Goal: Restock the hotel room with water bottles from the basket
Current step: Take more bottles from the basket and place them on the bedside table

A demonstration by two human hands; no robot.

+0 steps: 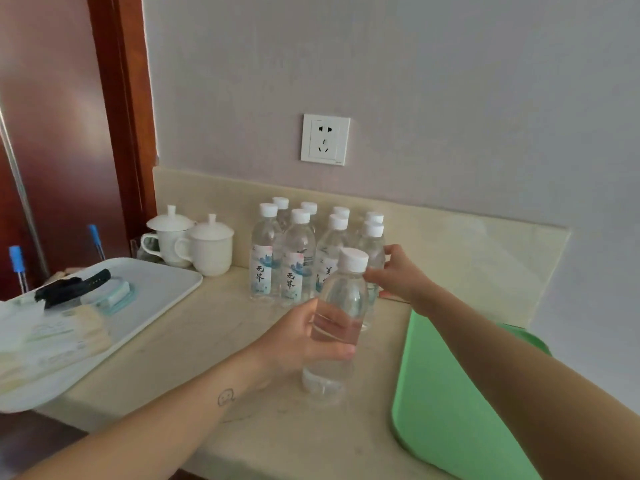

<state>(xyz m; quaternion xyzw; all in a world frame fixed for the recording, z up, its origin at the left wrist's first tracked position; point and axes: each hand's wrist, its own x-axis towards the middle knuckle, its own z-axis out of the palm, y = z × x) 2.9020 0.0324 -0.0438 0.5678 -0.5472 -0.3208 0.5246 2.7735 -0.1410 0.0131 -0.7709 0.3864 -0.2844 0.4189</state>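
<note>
Bottle (341,306) of water, white-capped, sat nearly upright at frame centre, the left hand (304,341) wrapped round its middle. Just behind it, the right hand (398,275) gripped the end bottle (372,245) of a cluster (277,258) standing on the counter (194,341) by the wall. A green basket (443,393) lay at lower right, under the right forearm.

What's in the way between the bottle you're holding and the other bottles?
Nothing visible. Only counter lies between the bottle in the left hand and the row of bottles. The right hand grips the end bottle, off to the right.
</note>
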